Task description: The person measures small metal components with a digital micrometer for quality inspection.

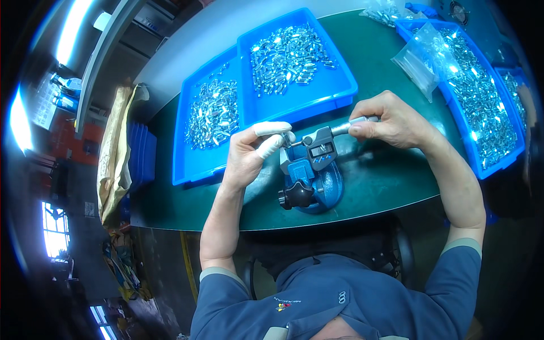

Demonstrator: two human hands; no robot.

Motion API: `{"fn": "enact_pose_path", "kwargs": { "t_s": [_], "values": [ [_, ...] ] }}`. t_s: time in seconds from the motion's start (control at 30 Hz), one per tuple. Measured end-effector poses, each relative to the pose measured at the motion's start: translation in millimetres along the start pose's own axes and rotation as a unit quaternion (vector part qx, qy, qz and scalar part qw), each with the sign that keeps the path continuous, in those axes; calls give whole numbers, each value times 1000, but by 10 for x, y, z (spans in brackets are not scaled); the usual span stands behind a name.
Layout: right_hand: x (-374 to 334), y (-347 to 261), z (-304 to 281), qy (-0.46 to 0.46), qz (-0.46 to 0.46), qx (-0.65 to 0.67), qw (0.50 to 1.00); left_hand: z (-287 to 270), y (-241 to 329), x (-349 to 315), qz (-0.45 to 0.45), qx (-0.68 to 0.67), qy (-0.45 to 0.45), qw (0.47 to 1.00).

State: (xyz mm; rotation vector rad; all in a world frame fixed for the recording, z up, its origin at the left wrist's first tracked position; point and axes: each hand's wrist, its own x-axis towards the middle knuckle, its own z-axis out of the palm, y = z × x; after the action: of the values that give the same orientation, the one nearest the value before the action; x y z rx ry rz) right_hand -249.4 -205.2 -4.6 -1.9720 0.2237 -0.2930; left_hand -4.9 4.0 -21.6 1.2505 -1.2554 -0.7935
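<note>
Seated at the near edge of a green tabletop (pixel 379 184), with both hands at a digital micrometer (pixel 322 148) — mounted on a blue stand (pixel 328 192) with a black knob (pixel 299 194) at the near left. Reaching in from the left with the left hand (pixel 245 154), white covers (pixel 270 146) over thumb and forefinger, tips brought close together at the measuring end; cannot tell a pinched piece from the gauge's own metal there, too small to make out. Gripping the silvery thimble (pixel 361 120) at the opposite end between thumb and curled fingers of the right hand (pixel 392 123), bare, with the forearm angled in from the right. Just beyond the micrometer, two blue trays side by side: a right-hand tray (pixel 340 95) heaped with small shiny metal pieces (pixel 289 59), and a left-hand tray (pixel 198 167) with a smaller heap. Well over to the right, a long blue tray (pixel 481 170) full of similar pieces, with a clear plastic bag (pixel 420 61) lying across its left edge. Over at the far left — crumpled brown paper (pixel 113 164), upright beside stacked blue bins (pixel 144 153).
</note>
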Motion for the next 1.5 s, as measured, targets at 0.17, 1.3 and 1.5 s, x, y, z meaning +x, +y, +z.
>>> {"fn": "enact_pose_path", "kwargs": {
  "t_s": [0.17,1.3,1.5],
  "values": [
    [-9,29,-30,15,-37,-71,997,-3,-34,-15,-11,0,12,1000],
    [-2,42,-21,11,-41,-30,999,45,-96,-34,-48,-15,23,998],
    [4,52,-17,12,-44,-31,998,40,-101,-38,-54,-10,27,998]
  ]
}}
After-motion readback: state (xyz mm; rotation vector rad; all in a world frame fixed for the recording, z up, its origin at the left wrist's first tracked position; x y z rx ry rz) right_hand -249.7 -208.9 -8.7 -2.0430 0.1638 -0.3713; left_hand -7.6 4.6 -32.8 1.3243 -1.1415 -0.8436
